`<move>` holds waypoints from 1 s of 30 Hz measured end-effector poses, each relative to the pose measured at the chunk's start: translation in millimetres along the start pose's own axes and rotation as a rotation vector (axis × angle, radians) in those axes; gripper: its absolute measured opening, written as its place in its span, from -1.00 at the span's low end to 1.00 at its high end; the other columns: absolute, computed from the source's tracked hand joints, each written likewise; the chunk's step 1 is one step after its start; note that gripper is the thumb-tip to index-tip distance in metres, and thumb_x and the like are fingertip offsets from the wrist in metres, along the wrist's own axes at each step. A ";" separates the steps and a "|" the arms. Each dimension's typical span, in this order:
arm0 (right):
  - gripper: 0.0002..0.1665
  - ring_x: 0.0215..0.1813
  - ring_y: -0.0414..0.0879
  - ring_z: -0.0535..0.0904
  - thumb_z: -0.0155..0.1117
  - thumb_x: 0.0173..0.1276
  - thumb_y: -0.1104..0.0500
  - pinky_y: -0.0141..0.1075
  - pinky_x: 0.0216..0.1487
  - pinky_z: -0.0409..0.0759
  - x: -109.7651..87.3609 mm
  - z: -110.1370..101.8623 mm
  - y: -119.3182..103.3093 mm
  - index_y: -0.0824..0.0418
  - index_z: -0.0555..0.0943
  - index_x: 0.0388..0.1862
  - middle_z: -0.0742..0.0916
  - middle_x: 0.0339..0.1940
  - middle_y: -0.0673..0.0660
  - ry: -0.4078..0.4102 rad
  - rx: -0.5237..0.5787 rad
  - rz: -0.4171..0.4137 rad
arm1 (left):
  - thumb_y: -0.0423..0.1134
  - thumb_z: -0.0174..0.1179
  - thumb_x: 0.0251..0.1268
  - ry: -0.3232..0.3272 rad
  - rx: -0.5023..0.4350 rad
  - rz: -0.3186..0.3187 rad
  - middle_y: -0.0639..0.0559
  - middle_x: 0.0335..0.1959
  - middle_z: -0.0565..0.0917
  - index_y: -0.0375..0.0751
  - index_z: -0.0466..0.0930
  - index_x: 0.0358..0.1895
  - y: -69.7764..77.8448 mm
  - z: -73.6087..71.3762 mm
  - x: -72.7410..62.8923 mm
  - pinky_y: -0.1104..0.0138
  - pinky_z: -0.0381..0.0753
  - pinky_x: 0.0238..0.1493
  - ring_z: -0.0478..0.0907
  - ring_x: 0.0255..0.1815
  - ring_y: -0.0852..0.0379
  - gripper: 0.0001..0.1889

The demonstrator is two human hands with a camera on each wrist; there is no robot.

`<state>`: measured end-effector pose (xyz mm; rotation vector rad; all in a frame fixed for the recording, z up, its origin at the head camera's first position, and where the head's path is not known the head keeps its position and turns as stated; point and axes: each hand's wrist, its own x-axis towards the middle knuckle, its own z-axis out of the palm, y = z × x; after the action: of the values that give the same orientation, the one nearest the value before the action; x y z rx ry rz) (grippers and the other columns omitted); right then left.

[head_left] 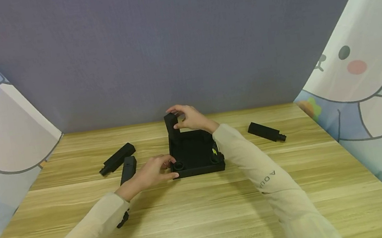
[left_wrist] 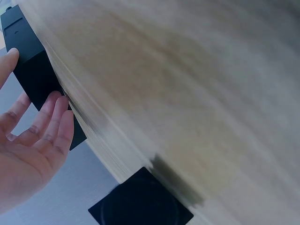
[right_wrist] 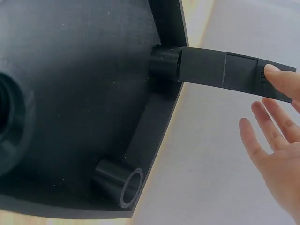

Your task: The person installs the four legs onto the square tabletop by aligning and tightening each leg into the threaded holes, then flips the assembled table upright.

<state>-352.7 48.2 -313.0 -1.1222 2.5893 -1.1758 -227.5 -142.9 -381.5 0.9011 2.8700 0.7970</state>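
Note:
A black square tray (head_left: 199, 171) with round corner sockets rests on the table. One black rectangular leg (head_left: 172, 125) stands upright at its back left corner. My right hand (head_left: 192, 118) holds this leg near its top; in the right wrist view the thumb (right_wrist: 281, 77) lies on the leg's face, and the leg's lower end meets a socket (right_wrist: 164, 65). At the tray's front left corner, my left hand (head_left: 152, 171) grips the edge, with thumb and fingers on different sides. An open round socket (right_wrist: 126, 183) shows at another corner.
Two loose black legs lie left of the tray: one farther back (head_left: 119, 158), another (head_left: 129, 167) partly under my left forearm. A third loose leg (head_left: 265, 131) lies to the right. Behind the wooden table (head_left: 206, 223) rises a grey panel (head_left: 180, 46).

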 end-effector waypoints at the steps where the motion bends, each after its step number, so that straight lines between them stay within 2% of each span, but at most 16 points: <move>1: -0.39 0.17 0.02 0.46 0.33 0.15 0.29 -0.17 0.02 0.55 0.6 -0.3 0.0 0.17 0.40 0.21 0.50 0.21 0.14 -0.004 0.000 -0.002 | 0.00 0.28 0.08 0.000 0.001 -0.001 -0.06 -0.10 0.62 -0.17 0.53 -0.05 0.2 0.0 0.0 0.19 0.60 -0.15 0.60 -0.17 0.03 -0.58; 6: -0.43 0.13 0.00 0.49 0.31 0.15 0.31 -0.20 -0.02 0.56 0.6 0.8 0.8 0.18 0.44 0.18 0.54 0.16 0.14 0.014 0.004 0.006 | 0.01 0.28 0.08 0.002 0.004 -0.004 -0.05 -0.11 0.62 -0.16 0.52 -0.04 0.6 -0.1 0.0 0.19 0.60 -0.15 0.60 -0.18 0.04 -0.57; 13: -0.50 -0.02 -0.05 0.55 0.33 0.15 0.25 -0.25 -0.14 0.56 -2.7 8.0 5.2 0.15 0.47 0.10 0.63 -0.05 0.13 0.113 0.004 0.033 | 0.02 0.27 0.09 -0.002 -0.002 -0.010 -0.05 -0.10 0.62 -0.15 0.52 -0.04 0.4 -0.3 -0.2 0.20 0.59 -0.14 0.60 -0.17 0.05 -0.57; 18: -0.52 -0.07 -0.07 0.55 0.34 0.15 0.21 -0.24 -0.16 0.54 -4.2 12.0 5.9 0.13 0.47 0.07 0.64 -0.09 0.12 0.156 0.004 0.043 | 0.01 0.28 0.08 -0.005 -0.008 -0.019 -0.05 -0.10 0.62 -0.15 0.52 -0.04 0.4 -0.4 -0.1 0.19 0.59 -0.13 0.60 -0.17 0.05 -0.57; 24: -0.52 -0.01 -0.05 0.54 0.33 0.16 0.23 -0.21 -0.07 0.55 -3.1 10.7 3.9 0.18 0.46 0.08 0.61 -0.02 0.14 0.139 -0.013 0.039 | 0.02 0.27 0.08 -0.004 -0.006 -0.019 -0.04 -0.10 0.62 -0.15 0.52 -0.04 0.1 -0.3 -0.2 0.20 0.59 -0.13 0.60 -0.17 0.05 -0.57; 30: -0.51 0.05 -0.02 0.53 0.30 0.17 0.29 -0.20 -0.02 0.55 -1.9 5.5 0.7 0.19 0.45 0.11 0.55 0.09 0.15 0.081 -0.022 0.027 | 0.01 0.27 0.09 0.003 -0.010 -0.003 -0.05 -0.10 0.62 -0.16 0.52 -0.05 -1.0 0.0 -0.2 0.21 0.59 -0.14 0.60 -0.18 0.05 -0.58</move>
<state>-349.8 46.3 -317.8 -1.0619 2.6743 -1.2145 -227.9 -143.7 -382.0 0.8944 2.8668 0.8123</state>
